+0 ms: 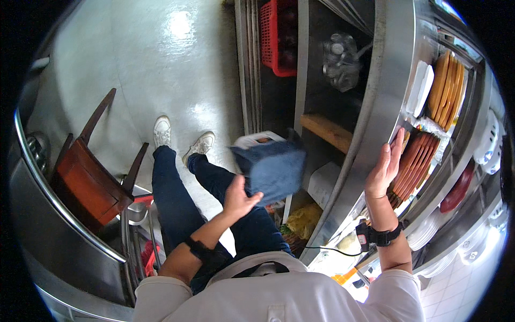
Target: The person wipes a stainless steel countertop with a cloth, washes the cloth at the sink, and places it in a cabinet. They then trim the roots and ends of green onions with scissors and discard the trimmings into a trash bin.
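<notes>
A dark blue packet or bag (pixel 277 171), blurred, with a white printed part at its far edge, hangs in front of my legs. My left hand (pixel 241 197) grips its near left edge, the thumb lying on it. Over at the steel counter (pixel 396 60) on the right, my right hand (pixel 384 169) is spread flat with straight fingers, holding nothing. Its fingertips are at the counter's inner side, beside a row of reddish-brown slatted pieces (pixel 416 161). Whether they touch the counter cannot be told. Beyond them stand tan oval dishes or boards (pixel 445 90) and a white tray (pixel 420 88).
An orange-brown wooden stool or chair (pixel 90 187) lies left of my legs, near a curved steel rail (pixel 60 201). Under the counter are a red plastic basket (pixel 269 36), a clear bag of round things (pixel 341 62) and a wooden plank (pixel 326 132). Shelves hold white dishes (pixel 426 231) at the right.
</notes>
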The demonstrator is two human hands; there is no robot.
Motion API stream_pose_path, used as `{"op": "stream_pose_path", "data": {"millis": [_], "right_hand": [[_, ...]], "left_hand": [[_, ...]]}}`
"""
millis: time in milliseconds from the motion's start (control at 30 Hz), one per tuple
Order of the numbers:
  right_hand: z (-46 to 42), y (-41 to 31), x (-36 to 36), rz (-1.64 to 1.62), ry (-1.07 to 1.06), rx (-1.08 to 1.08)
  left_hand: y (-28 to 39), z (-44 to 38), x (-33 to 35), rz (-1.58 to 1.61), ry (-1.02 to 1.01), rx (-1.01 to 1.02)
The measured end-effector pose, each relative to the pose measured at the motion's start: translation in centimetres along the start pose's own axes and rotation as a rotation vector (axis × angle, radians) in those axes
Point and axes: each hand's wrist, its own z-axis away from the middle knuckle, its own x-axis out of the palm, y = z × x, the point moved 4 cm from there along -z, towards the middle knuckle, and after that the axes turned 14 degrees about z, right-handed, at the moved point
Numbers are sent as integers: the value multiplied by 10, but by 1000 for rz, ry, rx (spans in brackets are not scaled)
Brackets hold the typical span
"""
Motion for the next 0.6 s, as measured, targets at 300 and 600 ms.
{"op": "stream_pose_path", "data": {"millis": [300, 600], "right_hand": [[-4, -1, -4, 189, -12, -107], [-4, -2, -3, 42, -34, -45]], "left_hand": [[10, -64, 188, -25, -329, 21], [29, -174, 322, 468, -505, 12]]}}
